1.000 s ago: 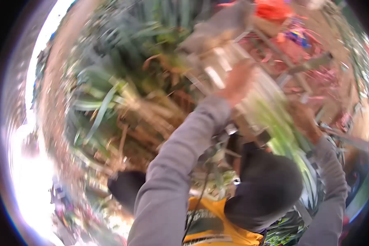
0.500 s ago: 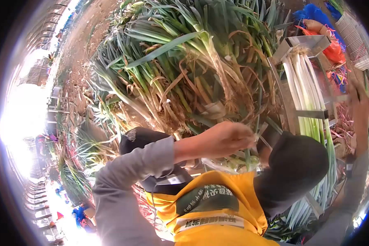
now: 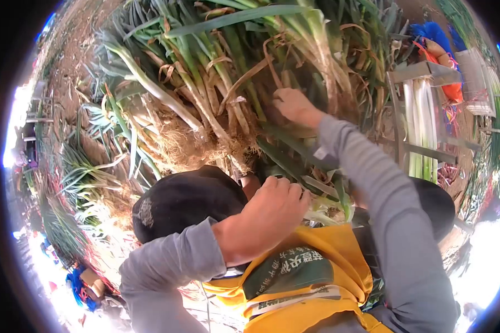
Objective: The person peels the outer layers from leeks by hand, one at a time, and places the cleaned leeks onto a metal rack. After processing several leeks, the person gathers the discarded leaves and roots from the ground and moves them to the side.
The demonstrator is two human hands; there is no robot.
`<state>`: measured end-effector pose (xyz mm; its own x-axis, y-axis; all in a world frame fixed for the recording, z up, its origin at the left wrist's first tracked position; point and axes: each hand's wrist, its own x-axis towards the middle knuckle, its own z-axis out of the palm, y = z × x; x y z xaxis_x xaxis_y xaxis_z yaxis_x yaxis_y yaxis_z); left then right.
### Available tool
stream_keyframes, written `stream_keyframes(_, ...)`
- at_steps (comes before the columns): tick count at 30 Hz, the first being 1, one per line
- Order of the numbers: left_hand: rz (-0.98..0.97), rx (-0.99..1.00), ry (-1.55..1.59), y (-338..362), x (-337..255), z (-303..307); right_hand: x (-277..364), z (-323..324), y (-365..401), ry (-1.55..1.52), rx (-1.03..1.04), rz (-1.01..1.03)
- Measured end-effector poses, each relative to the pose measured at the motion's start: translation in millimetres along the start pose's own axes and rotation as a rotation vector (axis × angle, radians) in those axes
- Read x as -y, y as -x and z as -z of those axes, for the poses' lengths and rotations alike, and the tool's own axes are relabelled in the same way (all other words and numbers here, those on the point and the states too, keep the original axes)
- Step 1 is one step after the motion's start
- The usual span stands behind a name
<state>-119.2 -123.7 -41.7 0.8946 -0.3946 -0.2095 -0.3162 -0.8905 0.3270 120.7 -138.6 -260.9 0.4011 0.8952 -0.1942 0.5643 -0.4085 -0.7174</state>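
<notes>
Head view: a big pile of leeks (image 3: 216, 83) fills the upper frame. Just below the pile, the left hand (image 3: 272, 208) is curled into a tight fist above a yellow apron (image 3: 294, 272). The right hand (image 3: 294, 105) reaches into the pile's middle, its fingers hidden among stalks, so the grip cannot be told. Right of the pile, trimmed leeks (image 3: 419, 122) lie in a metal rack (image 3: 422, 72).

The right hand (image 3: 294, 105) has its fingertips buried in the leeks (image 3: 216, 72) at 12 o'clock, so its grip is unclear. The left hand (image 3: 272, 208) is fisted, palm turned away; anything inside is hidden. At 2 o'clock the rack's (image 3: 422, 72) near end vanishes behind the knee (image 3: 441, 205). The edges at 4 and 8 o'clock burn out white.
</notes>
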Motion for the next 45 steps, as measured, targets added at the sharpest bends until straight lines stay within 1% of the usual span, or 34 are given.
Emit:
stream_keyframes(2,0.023,0.002,0.027,13,5,6,0,-52,-3,0.166,0.015,-0.296)
stream_keyframes(3,0.006,-0.014,0.073,20,8,6,-4,-82,-2,0.275,0.077,-0.299)
stream_keyframes(6,0.049,0.023,0.15,37,16,0,-78,-186,3,0.304,-0.112,-0.08)
stream_keyframes(7,0.048,0.016,0.155,41,18,-1,-57,-161,10,0.139,-0.027,-0.147)
stream_keyframes(9,0.083,0.042,0.061,46,19,-3,-8,-94,30,-0.494,0.145,-0.393)
stream_keyframes(10,0.082,0.024,0.06,47,19,-2,12,-60,38,-0.729,0.183,-0.491)
stream_keyframes(11,0.053,0.016,0.058,46,19,-2,33,-27,44,-0.869,0.202,-0.542)
stream_keyframes(12,0.018,0.011,0.054,46,18,-1,44,0,46,-0.905,0.115,-0.471)
stream_keyframes(14,-0.009,0.001,0.073,44,17,1,58,38,49,-1.022,0.114,-0.498)
stream_keyframes(15,-0.024,0.003,0.093,42,19,3,63,59,52,-0.902,0.157,-0.454)
stream_keyframes(16,-0.038,-0.009,0.07,39,20,3,74,76,61,-0.894,0.132,-0.44)
stream_keyframes(18,-0.027,-0.045,0.053,33,22,-5,94,100,83,-0.734,0.246,-0.412)
stream_keyframes(19,0.011,-0.025,0.121,25,24,-11,86,105,92,-0.786,0.282,-0.429)
stream_keyframes(20,0.009,-0.028,0.113,21,27,-9,96,114,105,-0.784,0.275,-0.423)
stream_keyframes(22,0.251,-0.166,0.374,7,38,2,114,134,135,-0.767,0.257,-0.345)
stream_keyframes(23,0.206,-0.345,0.37,-6,61,-6,114,143,147,-0.656,0.255,-0.251)
stream_keyframes(24,0.311,-0.474,0.638,-12,71,1,126,154,160,-0.649,0.241,-0.232)
stream_keyframes(25,0.386,-0.644,0.908,-18,80,9,149,170,176,-0.539,0.219,-0.213)
stream_keyframes(26,0.614,-0.735,1.464,-19,78,26,170,184,193,-0.431,0.2,-0.197)
stream_keyframes(27,0.611,-0.738,1.453,-22,83,30,186,196,212,-0.412,0.167,-0.187)
stream_keyframes(29,0.733,-0.879,1.848,-30,101,25,213,216,249,-0.393,0.142,-0.18)
stream_keyframes(30,0.73,-0.886,1.843,-36,104,22,223,224,266,-0.392,0.15,-0.184)
stream_keyframes(32,0.518,-0.913,2.161,-49,98,24,237,236,297,-0.382,0.159,-0.186)
stream_keyframes(33,0.286,-0.963,2.167,-54,91,28,242,239,309,-0.378,0.168,-0.201)
stream_keyframes(34,0.282,-0.958,2.167,-55,92,35,246,241,318,-0.378,0.163,-0.202)
stream_keyframes(36,-0.111,-1.038,2.16,-64,110,51,249,243,336,-0.472,0.14,-0.205)
stream_keyframes(37,-0.437,-0.854,2.197,-65,141,53,236,239,336,-0.513,0.135,-0.16)
stream_keyframes(39,0.023,-1.26,2.011,-61,109,104,211,223,327,-0.564,0.077,-0.19)
stream_keyframes(40,0.054,-1.331,1.959,-54,93,122,199,214,316,-0.614,0.035,-0.206)
stream_keyframes(42,-0.016,-1.376,1.964,-55,133,124,169,187,283,-0.417,-0.09,-0.154)
stream_keyframes(43,-0.009,-1.386,1.955,-54,143,129,159,169,265,-0.42,-0.081,-0.147)
stream_keyframes(45,0.027,-1.481,1.777,-44,159,132,142,127,229,-0.566,-0.277,-0.003)
